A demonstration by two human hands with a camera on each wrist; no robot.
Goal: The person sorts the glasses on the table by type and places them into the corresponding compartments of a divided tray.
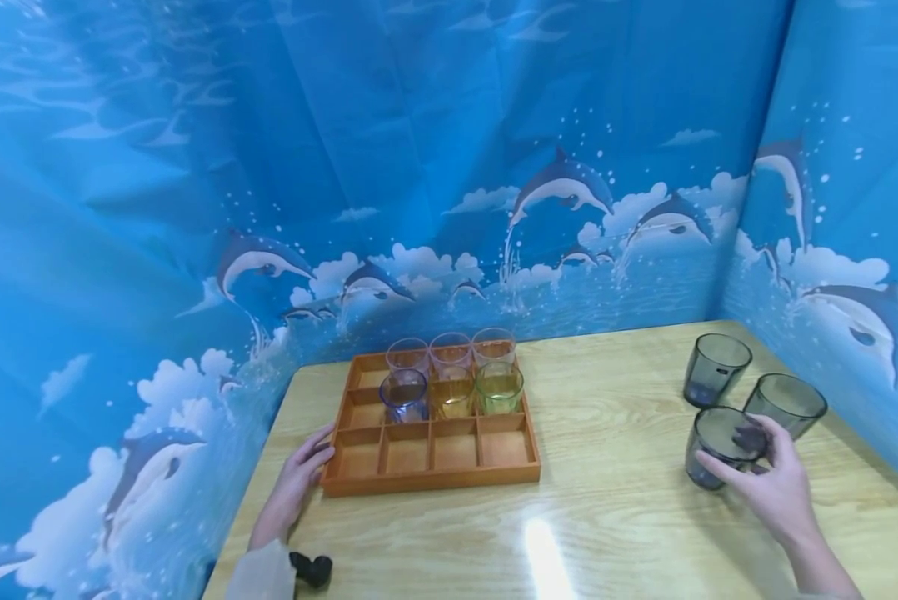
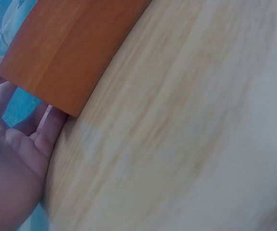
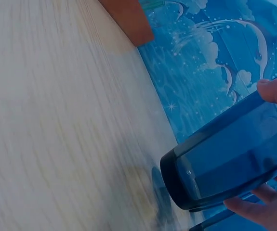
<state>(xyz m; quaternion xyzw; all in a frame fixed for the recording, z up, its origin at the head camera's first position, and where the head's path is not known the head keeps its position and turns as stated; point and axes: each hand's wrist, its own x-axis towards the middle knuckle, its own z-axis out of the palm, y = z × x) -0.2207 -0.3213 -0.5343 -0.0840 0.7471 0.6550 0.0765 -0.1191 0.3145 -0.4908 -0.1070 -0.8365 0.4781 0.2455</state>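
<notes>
My right hand (image 1: 775,487) grips a dark grey glass tumbler (image 1: 707,467) between thumb and fingers, near its rim. In the right wrist view the tumbler (image 3: 225,159) is tilted, its thick base close over the table. Two more grey tumblers, one behind (image 1: 715,371) and one to the right (image 1: 786,404), stand beside it. At the left, my left hand (image 1: 299,479) rests its fingers against the outer side of a divided wooden tray (image 1: 434,482). The left wrist view shows those fingers (image 2: 51,130) at the tray's corner (image 2: 66,91).
Back-row compartments hold three clear pinkish glasses (image 1: 451,350). In the middle row stand a blue glass (image 1: 404,396), an amber glass (image 1: 452,398) and a green glass (image 1: 499,390). A small black object (image 1: 312,571) is by the left sleeve. Dolphin-print curtains (image 1: 419,167) border the wooden table (image 1: 606,442).
</notes>
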